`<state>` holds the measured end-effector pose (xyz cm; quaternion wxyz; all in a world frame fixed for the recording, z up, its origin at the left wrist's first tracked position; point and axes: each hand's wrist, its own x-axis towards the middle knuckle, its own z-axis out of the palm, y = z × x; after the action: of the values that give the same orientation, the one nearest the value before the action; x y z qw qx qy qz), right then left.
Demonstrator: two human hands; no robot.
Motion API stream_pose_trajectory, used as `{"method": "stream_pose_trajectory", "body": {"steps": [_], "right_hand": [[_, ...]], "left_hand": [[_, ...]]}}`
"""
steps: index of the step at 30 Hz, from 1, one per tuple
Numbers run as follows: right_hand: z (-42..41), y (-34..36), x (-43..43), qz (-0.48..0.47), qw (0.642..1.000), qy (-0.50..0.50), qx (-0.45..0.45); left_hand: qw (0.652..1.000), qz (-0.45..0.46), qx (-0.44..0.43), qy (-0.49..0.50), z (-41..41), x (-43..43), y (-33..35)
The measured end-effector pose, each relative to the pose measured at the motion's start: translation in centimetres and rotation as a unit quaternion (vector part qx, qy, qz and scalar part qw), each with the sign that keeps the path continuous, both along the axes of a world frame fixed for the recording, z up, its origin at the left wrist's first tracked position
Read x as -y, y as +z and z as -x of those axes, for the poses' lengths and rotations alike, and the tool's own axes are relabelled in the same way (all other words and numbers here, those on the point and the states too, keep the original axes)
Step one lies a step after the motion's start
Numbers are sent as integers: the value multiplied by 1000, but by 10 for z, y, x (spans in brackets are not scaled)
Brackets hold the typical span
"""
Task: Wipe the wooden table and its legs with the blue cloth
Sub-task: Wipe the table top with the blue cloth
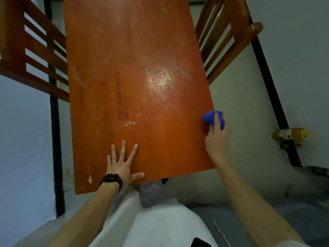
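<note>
Blue cloth (211, 118) sits bunched at the table's (135, 68) right edge, gripped by the right hand (217, 138) with a finger laid over it. Left hand (122, 164) is flat on the near end, fingers spread, holding nothing. Wooden chairs (33, 49) stand either side, and a yellow bottle (292, 134) lies on the floor at right.

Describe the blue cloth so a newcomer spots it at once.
Start at the long orange-brown wooden table filling the middle of the view and follow its right edge toward the near end. There the right hand grips a bunched wad at the edge: the blue cloth. It is the only vivid blue thing; the left hand lies flat and empty.
</note>
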<state>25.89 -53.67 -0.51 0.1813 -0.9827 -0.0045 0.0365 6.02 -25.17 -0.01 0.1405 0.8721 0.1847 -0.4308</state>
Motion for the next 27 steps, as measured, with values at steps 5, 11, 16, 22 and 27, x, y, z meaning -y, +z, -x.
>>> {"method": "stream_pose_trajectory", "body": {"steps": [5,11,16,22,27], "right_hand": [[64,-17,-104,27,943,329,-41],[-14,-12,-15,115,982,132,-69],[-51,12,12,92,988,-51,-113],[44,8,-112,72,952,295,-48],[46,-2,-97,139,953,255,-87]], "left_hand": [[1000,1,-20,6,-2,-1,-2],[1000,-7,-18,8,-4,1,3],[1000,-7,-5,6,-4,0,7],[999,4,33,18,-1,-1,9],[992,2,122,33,14,-36,18]]}}
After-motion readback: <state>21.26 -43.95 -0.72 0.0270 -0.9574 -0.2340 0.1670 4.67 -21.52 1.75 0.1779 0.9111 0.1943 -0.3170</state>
